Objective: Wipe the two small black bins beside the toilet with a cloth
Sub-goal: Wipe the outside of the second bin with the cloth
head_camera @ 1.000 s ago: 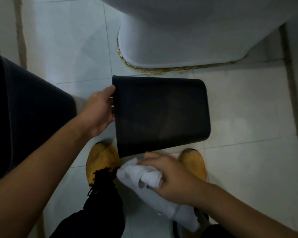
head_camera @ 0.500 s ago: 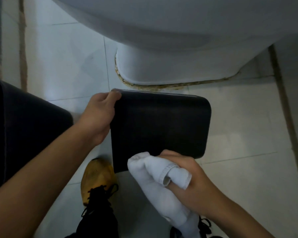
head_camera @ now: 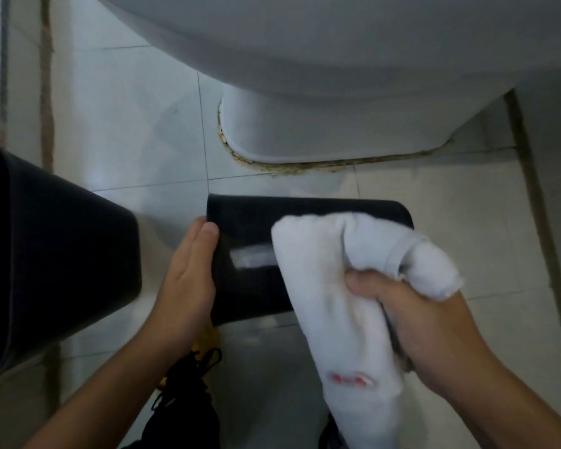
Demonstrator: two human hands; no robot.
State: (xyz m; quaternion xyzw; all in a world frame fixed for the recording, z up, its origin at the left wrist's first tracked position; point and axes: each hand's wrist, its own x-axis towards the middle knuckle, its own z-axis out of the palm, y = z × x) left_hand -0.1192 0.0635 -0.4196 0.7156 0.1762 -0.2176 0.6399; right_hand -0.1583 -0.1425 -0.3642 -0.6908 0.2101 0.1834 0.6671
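Cloth (head_camera: 331,286) has risen onto the bin (head_camera: 250,277), gripped by right hand (head_camera: 412,322).

Left hand: my left hand (head_camera: 188,280) lies flat against the left side of the small black bin (head_camera: 240,286), fingers straight, tips toward 12 o'clock.
Right hand: my right hand (head_camera: 412,315) grips the white cloth (head_camera: 331,286) in a bunch, at 4 o'clock from frame centre.
Cloth: it covers the right part of the bin's face; a red mark shows near its lower end.
Bin: held centre frame, with a pale streak on its dark face beside the cloth.
Second black bin (head_camera: 55,270): at 9 o'clock, just beside my left hand.
Toilet (head_camera: 321,76): at 12 o'clock, its base stained along the tiled floor (head_camera: 127,124).
Shoe (head_camera: 204,345): yellow, black laces, at 6 o'clock below the bin.
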